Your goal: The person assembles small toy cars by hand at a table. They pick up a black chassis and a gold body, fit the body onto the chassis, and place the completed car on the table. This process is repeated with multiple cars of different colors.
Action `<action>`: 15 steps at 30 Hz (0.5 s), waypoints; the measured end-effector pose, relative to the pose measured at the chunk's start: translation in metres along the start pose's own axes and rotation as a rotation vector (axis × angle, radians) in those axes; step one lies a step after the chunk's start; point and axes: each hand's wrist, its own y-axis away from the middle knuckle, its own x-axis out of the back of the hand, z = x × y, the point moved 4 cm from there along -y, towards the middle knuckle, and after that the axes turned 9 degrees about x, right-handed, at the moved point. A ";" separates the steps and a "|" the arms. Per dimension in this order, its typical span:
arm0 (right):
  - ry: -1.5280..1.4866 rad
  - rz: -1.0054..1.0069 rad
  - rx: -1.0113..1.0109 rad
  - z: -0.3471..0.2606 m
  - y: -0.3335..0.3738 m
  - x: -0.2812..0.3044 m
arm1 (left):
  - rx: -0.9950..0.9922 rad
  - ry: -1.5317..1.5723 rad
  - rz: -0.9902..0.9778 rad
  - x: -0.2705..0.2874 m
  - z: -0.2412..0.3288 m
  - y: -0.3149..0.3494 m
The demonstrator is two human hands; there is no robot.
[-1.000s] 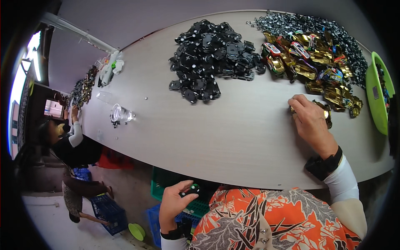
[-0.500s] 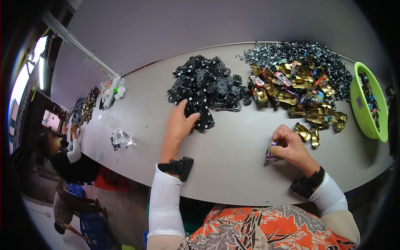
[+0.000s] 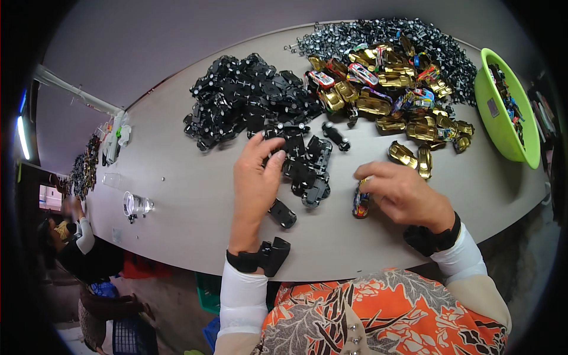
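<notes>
L hand [image 3: 257,183] is held w/ grip apart at black chassis [image 3: 305,171], while a bright toy car [image 3: 360,207] on the tabletop [image 3: 195,222] is partly covered by R hand [image 3: 408,195] (clamped or not, can't tell), kinds being heaped separately, prob. for quick reach.

car shells [image 3: 374,105]: glossy, metallic | car bases [image 3: 236,97]: plastic | basin [image 3: 496,127]: smooth plastic | tabletop [image 3: 189,207]: satin

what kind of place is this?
Probably a toy-car assembly workshop: heaped black toy-car chassis, a pile of toy-car body shells, and a co-worker farther along the table.
</notes>
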 end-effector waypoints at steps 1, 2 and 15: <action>0.035 -0.026 0.086 -0.006 -0.002 -0.005 | -0.010 0.008 0.044 0.003 -0.003 0.003; 0.046 -0.109 0.057 -0.008 -0.002 -0.010 | -0.035 0.022 0.066 0.009 -0.001 0.007; -0.015 -0.043 -0.118 0.007 0.005 -0.016 | -0.125 -0.459 -0.286 0.022 0.010 0.069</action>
